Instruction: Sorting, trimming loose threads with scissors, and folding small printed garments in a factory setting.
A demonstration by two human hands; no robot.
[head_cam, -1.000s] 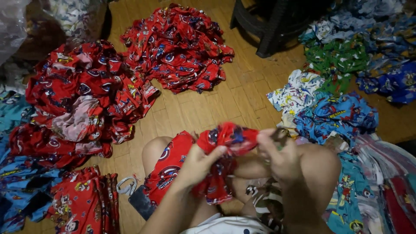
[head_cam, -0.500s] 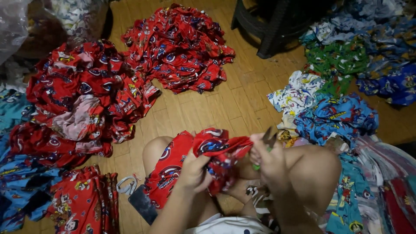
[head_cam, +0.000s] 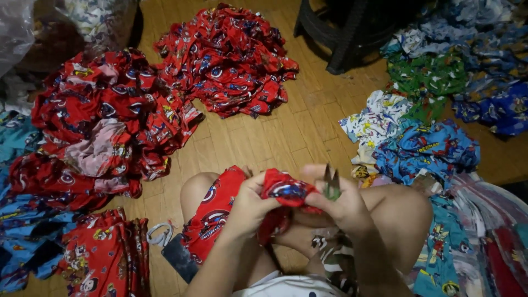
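Red printed fabric heaps (head_cam: 225, 60) lie well beyond the grip, blue ones (head_cam: 426, 151) to its right. The red garment (head_cam: 283, 190), stretched wide a second ago, is now bunched between both hands over the lap. Left hand (head_cam: 250, 206) pinches its edge; right hand (head_cam: 341, 206) grips small snips (head_cam: 331, 184), blades touching cloth.

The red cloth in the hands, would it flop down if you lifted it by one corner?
Probably yes: the red cloth bunches and folds between the left hand and right hand, so it looks soft. It likely weighs little, and seems unlikely to roll.
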